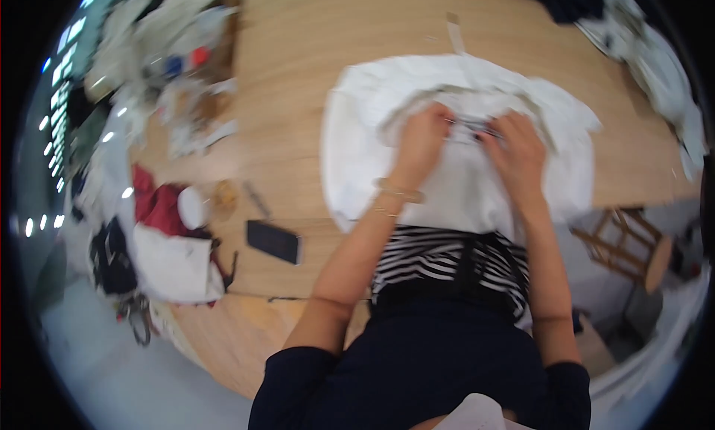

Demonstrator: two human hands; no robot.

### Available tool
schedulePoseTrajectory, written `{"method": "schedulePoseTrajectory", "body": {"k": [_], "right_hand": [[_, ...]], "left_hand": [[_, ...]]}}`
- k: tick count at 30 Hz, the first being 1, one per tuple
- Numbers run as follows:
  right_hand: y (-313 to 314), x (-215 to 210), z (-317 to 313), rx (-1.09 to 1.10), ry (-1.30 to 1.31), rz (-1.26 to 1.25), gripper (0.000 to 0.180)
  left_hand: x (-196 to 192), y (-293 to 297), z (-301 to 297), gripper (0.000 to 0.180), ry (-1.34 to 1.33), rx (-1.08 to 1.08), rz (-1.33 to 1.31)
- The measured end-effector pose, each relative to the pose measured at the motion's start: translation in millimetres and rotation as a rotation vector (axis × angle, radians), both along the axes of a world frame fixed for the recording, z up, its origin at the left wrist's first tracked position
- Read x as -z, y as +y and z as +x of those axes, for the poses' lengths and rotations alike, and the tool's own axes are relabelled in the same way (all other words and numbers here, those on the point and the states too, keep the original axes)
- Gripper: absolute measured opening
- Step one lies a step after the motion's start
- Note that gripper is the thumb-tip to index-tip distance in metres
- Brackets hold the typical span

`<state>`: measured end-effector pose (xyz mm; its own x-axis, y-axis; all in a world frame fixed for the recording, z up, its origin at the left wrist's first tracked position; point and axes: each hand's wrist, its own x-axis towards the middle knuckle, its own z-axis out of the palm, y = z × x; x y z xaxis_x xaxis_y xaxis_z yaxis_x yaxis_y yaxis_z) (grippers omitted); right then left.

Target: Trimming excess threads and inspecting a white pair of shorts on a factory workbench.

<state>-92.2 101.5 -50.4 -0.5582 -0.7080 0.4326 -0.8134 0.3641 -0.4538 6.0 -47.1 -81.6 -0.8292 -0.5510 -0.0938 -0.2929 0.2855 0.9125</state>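
Both hands, left (421, 136) and right (515, 148), pinch soft, rumpled white cloth (462, 132) on the smooth wooden desk (298, 72); a flat black phone (273, 241) lies left of the cloth.

From up here I see my own dark navy top, its short sleeves ending above the elbows — forearms bare. A thin bracelet (398, 191) circles my left wrist. A black-and-white striped garment (439, 255) sits at my waist.
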Motion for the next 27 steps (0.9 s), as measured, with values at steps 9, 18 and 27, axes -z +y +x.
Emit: {"method": "schedulePoseTrajectory", "body": {"k": [9,18,27], "right_hand": [[-1,-1,-1,-0.001,-0.072,0.046,0.018],[-11,-4,-28,0.014,-0.3,-0.16,0.029],[-17,-5,-82,0.16,-0.014,0.011,0.023]], "left_hand": [[-2,10,-4,0.009,0.081,-0.084,0.086],[-47,17,17,0.016,0.485,-0.186,-0.034],[-42,9,31,0.017,0.286,0.038,-0.342]]}}
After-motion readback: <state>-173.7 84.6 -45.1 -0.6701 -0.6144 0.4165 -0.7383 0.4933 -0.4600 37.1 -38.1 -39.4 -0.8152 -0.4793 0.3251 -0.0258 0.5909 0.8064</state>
